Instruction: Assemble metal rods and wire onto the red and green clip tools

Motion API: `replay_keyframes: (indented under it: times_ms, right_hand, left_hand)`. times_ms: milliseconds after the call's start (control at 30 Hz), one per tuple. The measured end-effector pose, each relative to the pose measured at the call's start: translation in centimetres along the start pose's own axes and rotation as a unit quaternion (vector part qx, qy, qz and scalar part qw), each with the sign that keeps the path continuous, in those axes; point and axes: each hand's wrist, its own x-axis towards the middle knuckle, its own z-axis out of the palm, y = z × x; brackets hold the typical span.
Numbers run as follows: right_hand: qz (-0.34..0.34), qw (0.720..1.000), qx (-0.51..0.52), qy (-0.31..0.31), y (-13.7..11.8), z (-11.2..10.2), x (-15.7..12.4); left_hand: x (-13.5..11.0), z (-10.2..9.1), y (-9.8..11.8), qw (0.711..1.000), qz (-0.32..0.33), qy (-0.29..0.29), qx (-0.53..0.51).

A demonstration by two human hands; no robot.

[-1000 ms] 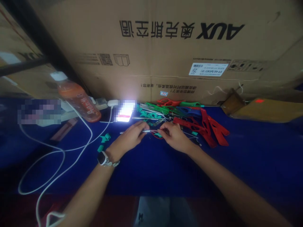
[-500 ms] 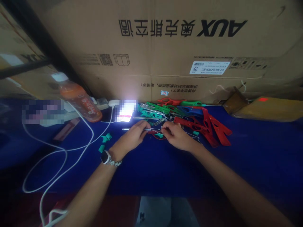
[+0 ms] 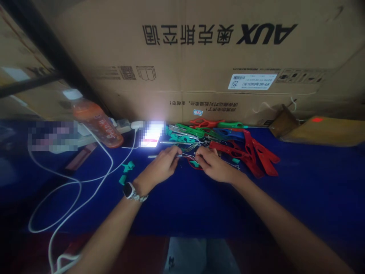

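Note:
My left hand (image 3: 162, 164) is closed around a thin metal tube (image 3: 153, 156), whose bare end sticks out to the left. From the tube's right end a thin pale wire (image 3: 188, 155) runs across to my right hand (image 3: 213, 165). The right fingertips are pinched together on that wire; a small part between them is too blurred to make out. Just behind the hands lies a pile of lighter parts: red handle shells (image 3: 264, 158), a blue shell (image 3: 232, 134), green shells (image 3: 188, 129), metal tubes (image 3: 175, 143) and teal plastic pieces (image 3: 181, 137).
Loose teal pieces (image 3: 129, 166) lie left on the blue table cover (image 3: 182, 205). A glowing phone screen (image 3: 152, 133), an orange drink bottle (image 3: 95, 120) and a looped white cable (image 3: 81, 186) are at the left. A large cardboard box (image 3: 182, 53) stands behind; a yellow packet (image 3: 322, 131) lies right.
Both hands stay almost in place, with the right hand a touch further right and lower. The wire between them is still held.

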Motion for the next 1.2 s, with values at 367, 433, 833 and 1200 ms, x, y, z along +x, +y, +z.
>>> replay_keyframes:
  times_ms: [367, 433, 833, 1200]
  right_hand:
    - [-0.003, 0.999, 0.019, 0.044, 0.1, 1.0, -0.3]
    - [-0.001, 0.998, 0.026, 0.052, 0.1, 1.1, -0.2]
    - [-0.052, 0.990, -0.017, 0.133, -0.5, 0.8, -0.2]
    - [-0.047, 0.983, 0.059, 0.167, -0.6, 0.9, 0.3]
  left_hand:
    - [0.8, 0.4, 2.7, 0.988, -0.058, 0.025, 0.139]
    - [1.0, 0.6, 2.8, 0.985, -0.068, 0.055, 0.147]
    - [1.0, 1.1, 2.6, 0.985, -0.040, 0.065, 0.158]
    - [0.6, 0.9, 2.5, 0.987, -0.003, 0.014, 0.160]
